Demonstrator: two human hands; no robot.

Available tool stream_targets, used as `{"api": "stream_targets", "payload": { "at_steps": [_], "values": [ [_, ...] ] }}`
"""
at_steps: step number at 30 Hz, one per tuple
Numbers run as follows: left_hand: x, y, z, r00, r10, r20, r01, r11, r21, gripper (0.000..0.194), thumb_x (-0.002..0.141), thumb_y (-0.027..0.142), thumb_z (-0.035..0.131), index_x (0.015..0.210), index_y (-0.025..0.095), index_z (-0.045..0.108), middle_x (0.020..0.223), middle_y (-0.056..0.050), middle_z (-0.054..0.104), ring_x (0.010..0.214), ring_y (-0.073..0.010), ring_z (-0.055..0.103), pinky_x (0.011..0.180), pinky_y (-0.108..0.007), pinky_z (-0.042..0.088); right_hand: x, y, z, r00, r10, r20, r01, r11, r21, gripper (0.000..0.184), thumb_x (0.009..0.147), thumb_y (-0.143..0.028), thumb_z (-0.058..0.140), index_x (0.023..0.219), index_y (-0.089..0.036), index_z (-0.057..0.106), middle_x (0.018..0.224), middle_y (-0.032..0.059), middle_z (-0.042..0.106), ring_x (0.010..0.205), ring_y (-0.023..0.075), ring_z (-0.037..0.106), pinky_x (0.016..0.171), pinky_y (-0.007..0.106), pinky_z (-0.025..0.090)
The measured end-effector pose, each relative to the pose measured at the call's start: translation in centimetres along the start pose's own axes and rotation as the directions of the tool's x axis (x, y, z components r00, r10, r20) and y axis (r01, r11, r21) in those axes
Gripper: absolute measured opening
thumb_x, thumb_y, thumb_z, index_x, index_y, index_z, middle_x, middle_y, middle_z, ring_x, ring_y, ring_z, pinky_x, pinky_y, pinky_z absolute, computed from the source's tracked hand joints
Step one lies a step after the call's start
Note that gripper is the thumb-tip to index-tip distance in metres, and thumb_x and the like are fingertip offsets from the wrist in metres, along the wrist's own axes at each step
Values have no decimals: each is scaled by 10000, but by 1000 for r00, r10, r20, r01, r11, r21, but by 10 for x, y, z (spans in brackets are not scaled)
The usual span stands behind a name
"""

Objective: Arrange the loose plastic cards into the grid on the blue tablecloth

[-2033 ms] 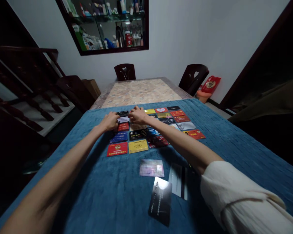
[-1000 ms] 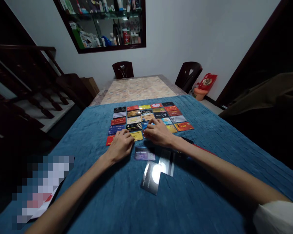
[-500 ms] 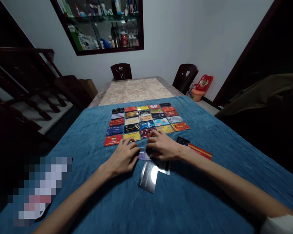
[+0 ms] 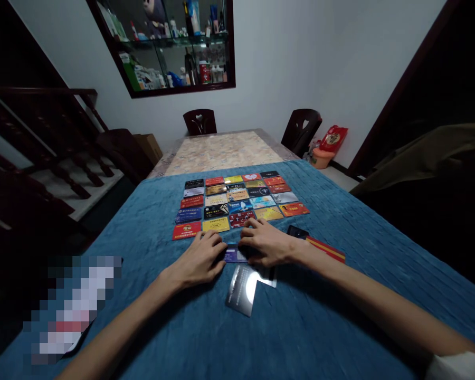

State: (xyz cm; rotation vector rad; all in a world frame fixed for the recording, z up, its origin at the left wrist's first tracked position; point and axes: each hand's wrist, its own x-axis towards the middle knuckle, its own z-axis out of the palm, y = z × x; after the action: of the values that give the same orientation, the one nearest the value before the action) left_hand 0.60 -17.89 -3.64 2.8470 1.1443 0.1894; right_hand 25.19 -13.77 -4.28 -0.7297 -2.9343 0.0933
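Observation:
A purple card (image 4: 232,254) lies flat on the blue cloth between my hands. My left hand (image 4: 203,257) is closed, with its fingertips at the card's left end. My right hand (image 4: 266,243), its fingers curled, covers and grips the right end. Just beyond are rows of plastic cards, with a dark red card (image 4: 241,219) and a yellow card (image 4: 216,225) in the nearest row. Below my right hand a shiny silver-grey card (image 4: 241,290) overlaps another card (image 4: 269,278), partly hidden by it. Beside my right wrist rest a red card with yellow stripes (image 4: 328,249) and a black card (image 4: 297,231).
The blue cloth (image 4: 162,327) covers the near part of the table. At its left edge lies a blurred-out, phone-like object (image 4: 75,311). Chairs (image 4: 200,122) stand around the far end, and a railing (image 4: 39,92) is at the left.
The view has tilted slightly, so everything sits a little lower in the picture. Both hands remain at the purple card, with hardly any movement.

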Motion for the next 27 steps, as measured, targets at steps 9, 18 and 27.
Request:
{"api": "stream_targets", "payload": {
  "at_steps": [9, 18, 27],
  "values": [
    [1, 1, -9, 997, 53, 49, -55, 998, 41, 218, 983, 272, 444, 1011, 191, 644, 999, -86, 637, 1015, -236, 542, 911, -406, 438, -1, -2, -11, 999, -44, -6, 44, 996, 79, 283, 816, -305, 647, 1053, -171, 723, 1018, 113, 701, 997, 268, 472, 871, 427, 383],
    [3, -3, -8, 999, 33, -1, -33, 999, -38, 297, 1028, 257, 344, 1047, 189, 633, 979, -85, 668, 1017, -233, 569, 924, -414, 450, 2, 0, -12, 995, -85, -44, 89, 992, 91, 244, 936, -220, 453, 904, -154, 685, 907, 100, 702, 882, 225, 520, 920, 418, 398],
    [5, -19, 17, 975, -67, -212, 3, 958, -288, 327, 970, 147, 413, 1226, 186, 613, 1102, -110, 645, 1017, -215, 614, 914, -382, 526, 4, 8, 6, 985, 107, -136, -90, 988, 128, 101, 884, -132, 536, 904, -151, 634, 914, 107, 609, 891, 222, 522, 786, 348, 449]
  ]
}}
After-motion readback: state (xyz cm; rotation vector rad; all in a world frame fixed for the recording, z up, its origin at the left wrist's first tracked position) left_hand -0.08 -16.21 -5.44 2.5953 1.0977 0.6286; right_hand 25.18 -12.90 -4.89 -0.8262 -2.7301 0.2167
